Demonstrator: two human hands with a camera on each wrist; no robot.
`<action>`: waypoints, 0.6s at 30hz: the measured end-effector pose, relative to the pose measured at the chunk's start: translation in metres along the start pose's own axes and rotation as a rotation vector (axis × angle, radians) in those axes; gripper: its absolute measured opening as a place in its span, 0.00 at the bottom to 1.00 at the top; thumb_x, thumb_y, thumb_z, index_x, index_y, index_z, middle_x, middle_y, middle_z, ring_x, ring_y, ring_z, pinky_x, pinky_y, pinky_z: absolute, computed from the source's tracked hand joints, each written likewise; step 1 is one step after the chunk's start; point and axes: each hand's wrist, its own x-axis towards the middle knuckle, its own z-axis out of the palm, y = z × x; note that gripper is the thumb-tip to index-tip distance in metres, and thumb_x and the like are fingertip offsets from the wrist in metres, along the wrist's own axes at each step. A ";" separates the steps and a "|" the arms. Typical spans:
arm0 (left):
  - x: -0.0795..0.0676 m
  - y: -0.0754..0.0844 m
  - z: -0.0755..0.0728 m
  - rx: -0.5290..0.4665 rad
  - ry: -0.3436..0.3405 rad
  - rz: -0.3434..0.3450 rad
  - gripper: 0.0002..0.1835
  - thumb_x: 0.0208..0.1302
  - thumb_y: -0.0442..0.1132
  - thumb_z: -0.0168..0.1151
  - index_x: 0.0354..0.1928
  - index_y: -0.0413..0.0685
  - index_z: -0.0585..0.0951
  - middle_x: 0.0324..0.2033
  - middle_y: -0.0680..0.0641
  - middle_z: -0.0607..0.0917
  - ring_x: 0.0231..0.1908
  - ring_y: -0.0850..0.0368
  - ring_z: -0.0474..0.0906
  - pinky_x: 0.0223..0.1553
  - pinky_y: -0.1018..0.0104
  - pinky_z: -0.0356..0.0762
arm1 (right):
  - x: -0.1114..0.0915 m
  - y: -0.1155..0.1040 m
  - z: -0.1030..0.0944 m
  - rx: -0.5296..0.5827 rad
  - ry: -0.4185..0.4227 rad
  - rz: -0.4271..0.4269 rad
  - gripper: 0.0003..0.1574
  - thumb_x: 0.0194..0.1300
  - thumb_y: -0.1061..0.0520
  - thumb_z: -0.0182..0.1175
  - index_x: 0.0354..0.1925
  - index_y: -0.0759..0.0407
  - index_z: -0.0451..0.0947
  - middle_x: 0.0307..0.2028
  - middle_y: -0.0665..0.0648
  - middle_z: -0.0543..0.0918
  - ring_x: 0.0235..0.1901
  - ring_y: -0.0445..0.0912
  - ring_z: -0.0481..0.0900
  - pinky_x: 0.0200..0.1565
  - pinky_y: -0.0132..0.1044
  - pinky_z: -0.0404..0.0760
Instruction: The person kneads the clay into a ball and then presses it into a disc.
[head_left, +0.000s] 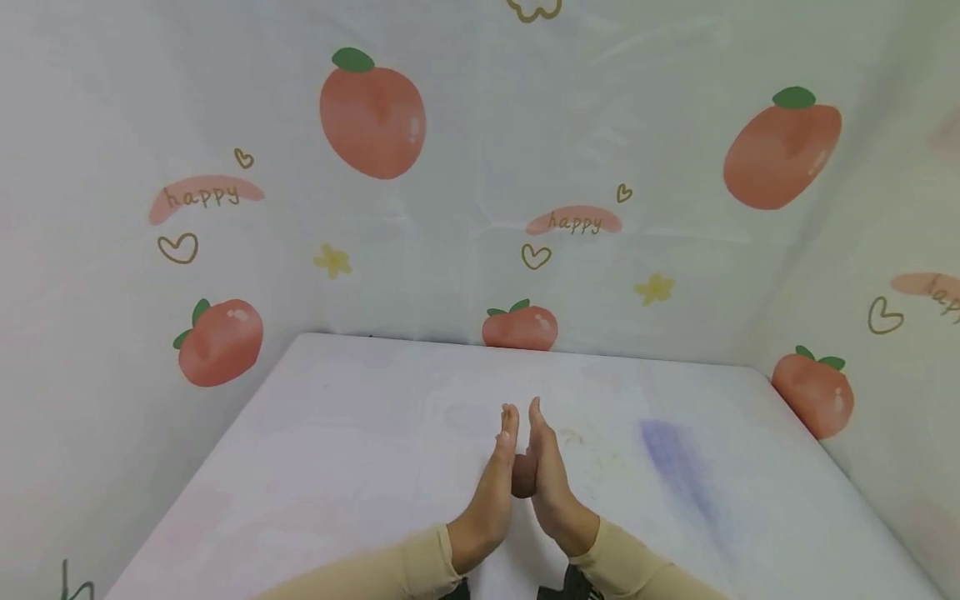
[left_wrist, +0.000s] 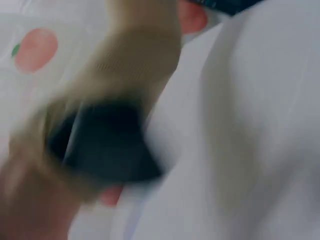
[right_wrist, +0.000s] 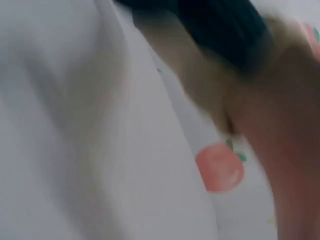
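Note:
In the head view my left hand [head_left: 495,483] and right hand [head_left: 552,479] stand upright, palms facing each other, over the front middle of the table. Between the palms sits a small brown ball [head_left: 523,477], pressed from both sides. The fingers of both hands are straight and point up and away, with a narrow gap between the two sets of fingertips. Part of the ball is hidden by the palms. Both wrist views are blurred and show skin, beige sleeves [left_wrist: 135,55] and a dark wrist strap [right_wrist: 220,30], but not the ball.
The white table [head_left: 360,417] has a blue-violet smear [head_left: 678,467] on its right side and faint brownish marks right of the hands. A pale curtain [head_left: 450,167] printed with red fruit, hearts and "happy" stands behind the table and along both sides.

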 end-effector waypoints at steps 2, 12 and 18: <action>0.006 -0.001 -0.003 -0.001 0.052 -0.010 0.34 0.77 0.55 0.15 0.76 0.41 0.37 0.76 0.45 0.33 0.75 0.50 0.25 0.72 0.42 0.25 | -0.004 -0.001 0.003 0.013 -0.033 -0.024 0.43 0.75 0.33 0.24 0.77 0.50 0.29 0.77 0.54 0.40 0.76 0.52 0.35 0.72 0.59 0.36; -0.003 0.002 0.004 0.034 -0.048 -0.018 0.33 0.78 0.54 0.17 0.75 0.42 0.36 0.76 0.47 0.34 0.75 0.51 0.27 0.72 0.42 0.27 | 0.000 -0.004 -0.012 0.121 -0.054 -0.112 0.42 0.75 0.34 0.17 0.76 0.53 0.25 0.77 0.53 0.27 0.74 0.50 0.19 0.72 0.54 0.26; 0.008 -0.006 -0.003 0.023 0.055 -0.030 0.33 0.79 0.54 0.20 0.75 0.40 0.39 0.76 0.45 0.37 0.75 0.49 0.29 0.73 0.44 0.29 | -0.006 -0.004 -0.003 0.057 -0.095 -0.111 0.41 0.76 0.37 0.17 0.76 0.55 0.29 0.77 0.53 0.31 0.74 0.49 0.22 0.72 0.57 0.27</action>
